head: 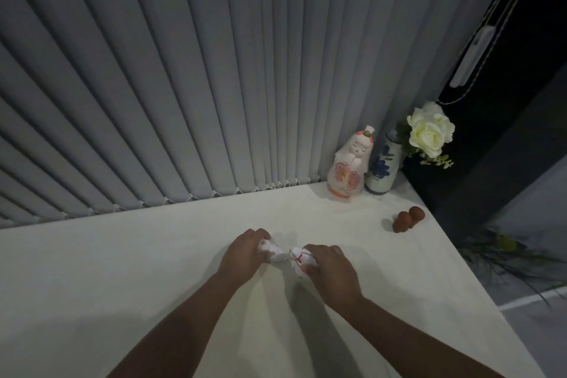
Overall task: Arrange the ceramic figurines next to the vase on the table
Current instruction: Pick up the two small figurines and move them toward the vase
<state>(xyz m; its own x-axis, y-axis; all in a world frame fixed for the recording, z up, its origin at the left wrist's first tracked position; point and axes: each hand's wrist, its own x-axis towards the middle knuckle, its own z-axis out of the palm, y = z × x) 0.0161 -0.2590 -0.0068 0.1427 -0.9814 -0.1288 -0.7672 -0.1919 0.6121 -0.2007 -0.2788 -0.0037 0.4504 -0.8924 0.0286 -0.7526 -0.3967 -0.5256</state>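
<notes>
A white vase with blue flowers (pixel 383 167) stands at the table's far right corner and holds a white rose (pixel 430 130). Right beside it, on its left, stands a tall white doll figurine with pink blossoms (pixel 348 167). Two small brown figurines (pixel 408 219) sit together near the right edge. In the middle of the table my left hand (pixel 242 255) is closed over a small white figurine (pixel 274 252). My right hand (pixel 333 270) grips another small white figurine with red lines (pixel 299 258). The two small figurines almost touch.
The white table (pixel 138 270) ends against grey vertical blinds (pixel 184 86) at the back. Its right edge runs diagonally, with a dark gap and green foliage (pixel 506 255) on the floor beyond it.
</notes>
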